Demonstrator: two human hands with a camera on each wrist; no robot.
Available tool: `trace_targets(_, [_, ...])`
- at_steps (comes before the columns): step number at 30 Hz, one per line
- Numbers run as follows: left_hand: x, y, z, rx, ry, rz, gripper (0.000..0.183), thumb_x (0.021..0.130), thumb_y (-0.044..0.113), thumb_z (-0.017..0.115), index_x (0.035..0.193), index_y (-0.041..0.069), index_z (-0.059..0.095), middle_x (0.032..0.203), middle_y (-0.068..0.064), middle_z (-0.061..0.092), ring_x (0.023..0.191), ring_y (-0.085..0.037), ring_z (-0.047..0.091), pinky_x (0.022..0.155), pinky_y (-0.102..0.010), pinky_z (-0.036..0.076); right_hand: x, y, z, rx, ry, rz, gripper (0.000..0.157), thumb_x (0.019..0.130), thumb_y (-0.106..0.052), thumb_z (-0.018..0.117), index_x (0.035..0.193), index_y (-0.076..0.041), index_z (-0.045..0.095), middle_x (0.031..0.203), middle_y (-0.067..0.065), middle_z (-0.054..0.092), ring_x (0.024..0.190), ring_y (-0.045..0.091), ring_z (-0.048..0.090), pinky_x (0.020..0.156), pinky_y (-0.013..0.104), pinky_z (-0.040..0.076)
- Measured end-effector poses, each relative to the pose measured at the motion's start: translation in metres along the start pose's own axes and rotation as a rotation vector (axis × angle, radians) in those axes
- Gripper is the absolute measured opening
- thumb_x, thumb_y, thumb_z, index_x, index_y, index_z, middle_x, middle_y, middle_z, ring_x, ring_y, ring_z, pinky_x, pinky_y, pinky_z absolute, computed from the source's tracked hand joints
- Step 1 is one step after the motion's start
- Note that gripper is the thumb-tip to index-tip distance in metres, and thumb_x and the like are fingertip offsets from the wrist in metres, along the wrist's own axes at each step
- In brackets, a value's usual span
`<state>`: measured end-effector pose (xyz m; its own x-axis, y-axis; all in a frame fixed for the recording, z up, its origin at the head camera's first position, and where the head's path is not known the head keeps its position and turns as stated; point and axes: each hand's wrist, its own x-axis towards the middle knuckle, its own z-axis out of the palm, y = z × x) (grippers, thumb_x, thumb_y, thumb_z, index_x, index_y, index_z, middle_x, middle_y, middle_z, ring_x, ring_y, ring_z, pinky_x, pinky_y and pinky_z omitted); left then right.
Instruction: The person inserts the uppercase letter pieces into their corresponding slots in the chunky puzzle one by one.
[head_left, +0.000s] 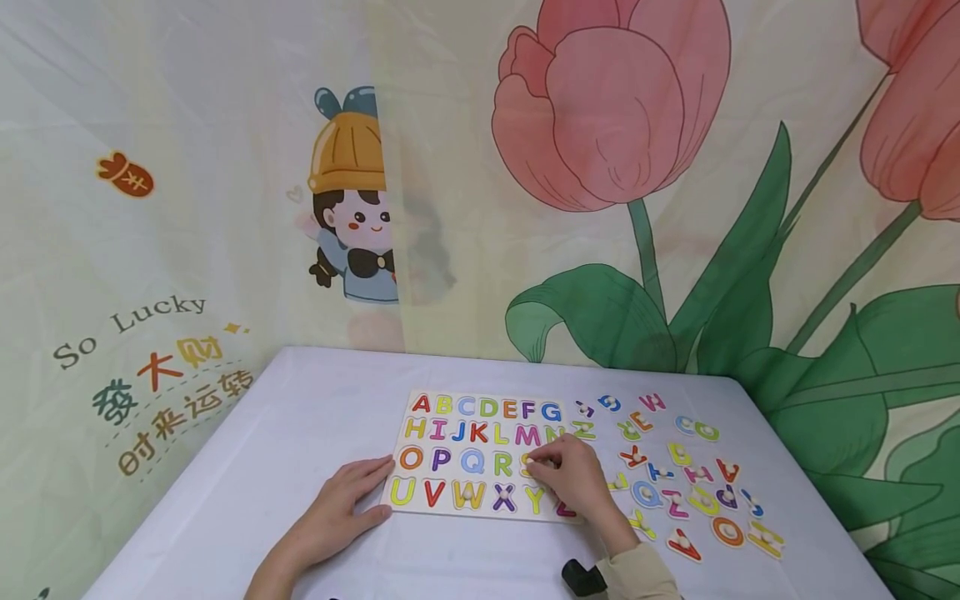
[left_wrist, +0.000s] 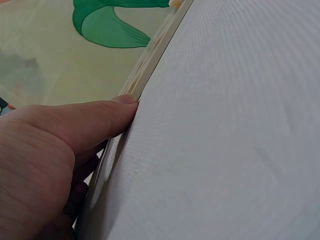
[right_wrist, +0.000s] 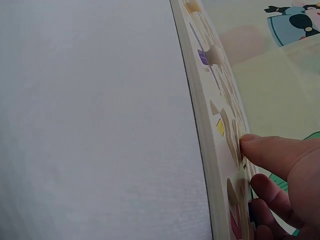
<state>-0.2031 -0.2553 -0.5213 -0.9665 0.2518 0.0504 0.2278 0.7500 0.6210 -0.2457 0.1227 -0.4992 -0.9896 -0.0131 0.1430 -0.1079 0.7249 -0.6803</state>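
A white alphabet puzzle board (head_left: pixel 442 510) with coloured letters lies flat on the table. My left hand (head_left: pixel 337 510) rests at the board's left edge, fingers fairly straight; in the left wrist view its thumb (left_wrist: pixel 107 117) touches the edge. Over the letter S (head_left: pixel 526 463), my right hand (head_left: pixel 573 475) pinches with thumb and forefinger, covering most of that letter. The right wrist view shows the thumb (right_wrist: pixel 270 150) down at the board's surface; the piece itself is hidden there. Knobbed letters W (head_left: pixel 468 496), X (head_left: pixel 504 498) and Z (head_left: pixel 566 509) sit in the bottom row.
Several loose knobbed letters lie scattered right of the board, among them a red-orange O (head_left: pixel 728 532), a blue Q (head_left: pixel 647 494) and a pink W (head_left: pixel 652 402). A black object (head_left: pixel 582 577) is by the right sleeve (head_left: pixel 637 575). A printed cloth backdrop (head_left: pixel 465 333) stands behind the white table (head_left: pixel 330 383).
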Motion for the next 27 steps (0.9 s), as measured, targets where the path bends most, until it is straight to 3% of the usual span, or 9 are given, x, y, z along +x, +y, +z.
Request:
trace_targets(9, [0.000, 0.000, 0.000, 0.009, 0.003, 0.020, 0.070, 0.097, 0.047, 0.075, 0.159, 0.022, 0.053, 0.163, 0.007, 0.048, 0.154, -0.028, 0.037, 0.121, -0.062, 0.031, -0.001, 0.001, 0.000, 0.013, 0.005, 0.003, 0.011, 0.087, -0.019, 0.089, 0.097, -0.018, 0.086, 0.092, -0.002, 0.060, 0.085, 0.015, 0.052, 0.070, 0.028, 0.042])
trace_targets(17, [-0.002, 0.000, -0.001, -0.011, 0.005, 0.022, 0.069, 0.098, 0.045, 0.075, 0.159, 0.022, 0.053, 0.163, 0.005, 0.048, 0.154, -0.029, 0.036, 0.121, -0.063, 0.031, 0.000, -0.001, -0.001, 0.019, -0.044, 0.011, 0.012, 0.090, -0.018, 0.087, 0.102, -0.019, 0.085, 0.094, -0.001, 0.058, 0.087, 0.016, 0.052, 0.072, 0.029, 0.044])
trace_targets(24, [-0.002, -0.002, -0.001, -0.008, 0.003, 0.019, 0.069, 0.098, 0.046, 0.075, 0.159, 0.023, 0.052, 0.163, 0.007, 0.048, 0.153, -0.028, 0.037, 0.121, -0.063, 0.031, 0.002, 0.000, -0.015, 0.020, -0.132, -0.019, 0.021, 0.092, -0.020, 0.085, 0.113, -0.019, 0.082, 0.099, -0.002, 0.063, 0.091, 0.017, 0.055, 0.076, 0.032, 0.049])
trace_targets(27, [-0.001, -0.001, -0.001, -0.007, -0.001, 0.013, 0.070, 0.097, 0.047, 0.075, 0.159, 0.023, 0.053, 0.163, 0.008, 0.048, 0.153, -0.027, 0.037, 0.121, -0.062, 0.032, 0.005, 0.004, -0.025, 0.002, -0.122, -0.032, 0.023, 0.093, -0.019, 0.084, 0.116, -0.018, 0.082, 0.101, -0.004, 0.067, 0.092, 0.015, 0.058, 0.079, 0.031, 0.053])
